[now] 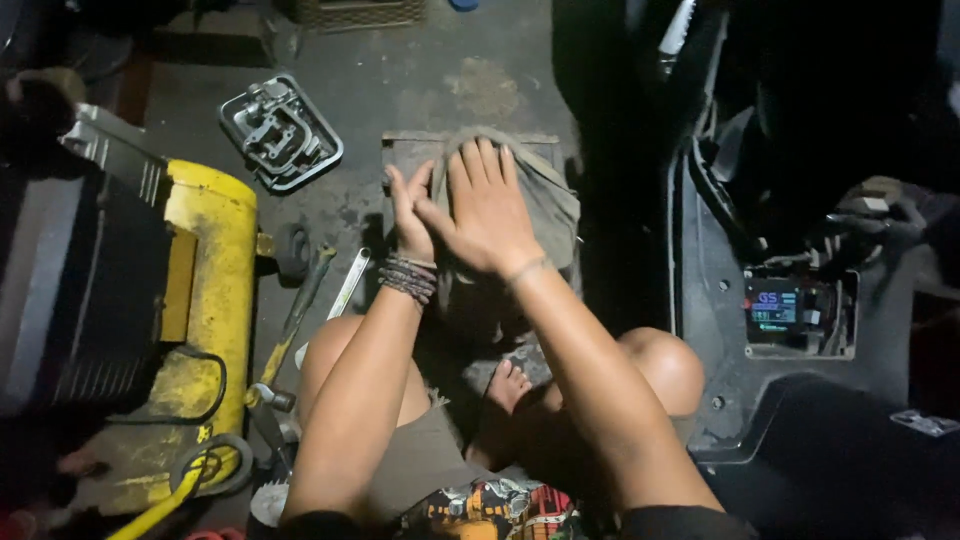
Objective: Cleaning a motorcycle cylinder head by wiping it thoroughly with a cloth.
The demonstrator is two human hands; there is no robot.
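Observation:
I sit on a dark workshop floor with my knees bent. Both hands are on a grey-green cloth [550, 205] that lies on a flat dark slab [410, 155] in front of me. My right hand [487, 210] lies flat on the cloth, palm down, fingers spread. My left hand [411, 215], with beaded bands at the wrist, is edge-on beside it, fingers straight and touching the cloth's left side. I cannot tell whether anything is under the cloth.
A yellow machine [205, 300] with a black hose stands at left. Beside it lie a wrench [347, 283] and a long-handled tool [295, 315]. A metal tray of parts [280, 132] sits beyond. A black scooter body panel with a small lit display [775, 308] fills the right.

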